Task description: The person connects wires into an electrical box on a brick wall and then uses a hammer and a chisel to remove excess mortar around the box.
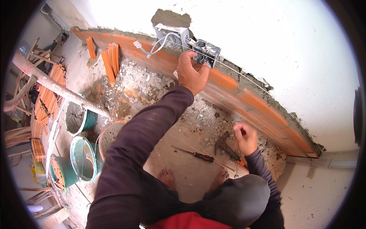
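Note:
My left hand (193,73) reaches up to the wall, its fingers and thumb gripping the lower side of a dark, mortar-smeared electrical box (209,48). Beside that box sits a paler grey electrical box (162,31), from which a looped grey cable (155,49) with a connector end hangs out. A thin taut string (237,70) crosses in front of both boxes. Lower right, my right hand (247,140) hovers above the floor with curled fingers, slightly blurred; whatever it may hold is hidden. Below it lie a hammer (221,142) and a screwdriver (203,156).
Orange brick courses (259,110) run along the wall base, with rubble (146,86) beneath. At left stand a green mortar bucket (89,121) and more buckets, under a slanting pole (63,87). Loose bricks (110,61) lean near the wall; stacked bricks (48,95) lie farther left.

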`<state>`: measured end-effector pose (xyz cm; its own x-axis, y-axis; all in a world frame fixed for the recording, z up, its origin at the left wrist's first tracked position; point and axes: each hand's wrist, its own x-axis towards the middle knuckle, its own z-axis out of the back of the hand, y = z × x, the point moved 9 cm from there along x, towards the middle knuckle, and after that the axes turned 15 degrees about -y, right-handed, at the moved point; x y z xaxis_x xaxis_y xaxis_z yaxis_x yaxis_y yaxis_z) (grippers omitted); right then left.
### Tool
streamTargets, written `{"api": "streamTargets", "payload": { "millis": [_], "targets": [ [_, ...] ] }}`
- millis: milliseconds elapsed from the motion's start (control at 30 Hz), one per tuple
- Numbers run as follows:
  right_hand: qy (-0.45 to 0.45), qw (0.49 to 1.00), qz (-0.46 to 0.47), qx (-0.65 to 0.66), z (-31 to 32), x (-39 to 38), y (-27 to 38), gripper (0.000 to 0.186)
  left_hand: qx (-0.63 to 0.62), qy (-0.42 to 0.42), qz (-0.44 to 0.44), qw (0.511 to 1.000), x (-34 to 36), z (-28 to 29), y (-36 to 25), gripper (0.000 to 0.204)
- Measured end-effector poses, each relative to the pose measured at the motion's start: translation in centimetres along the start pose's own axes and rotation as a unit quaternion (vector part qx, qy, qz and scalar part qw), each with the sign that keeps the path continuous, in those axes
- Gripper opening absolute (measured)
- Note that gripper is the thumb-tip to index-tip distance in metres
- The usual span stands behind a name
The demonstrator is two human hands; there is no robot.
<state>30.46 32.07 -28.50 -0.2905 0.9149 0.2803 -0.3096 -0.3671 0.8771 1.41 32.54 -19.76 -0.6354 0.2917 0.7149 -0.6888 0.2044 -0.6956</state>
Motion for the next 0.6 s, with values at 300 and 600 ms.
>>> {"api": "streamTargets", "payload": {
  "millis": [300, 600],
  "targets": [
    [0.124, 0.956, -0.196, 0.180, -14.9, 9.5, 9.0, 0.031, 0.030, 0.006, -0.067, 0.997, 1.9, 3.0, -1.4, 0.048],
    [-0.050, 0.714, -0.291, 0.634, -20.2, 14.1, 8.0, 0.019, 0.261, 0.177, -0.035, 0.948, 6.0, -0.1, -3.5, 0.077]
  ]
}}
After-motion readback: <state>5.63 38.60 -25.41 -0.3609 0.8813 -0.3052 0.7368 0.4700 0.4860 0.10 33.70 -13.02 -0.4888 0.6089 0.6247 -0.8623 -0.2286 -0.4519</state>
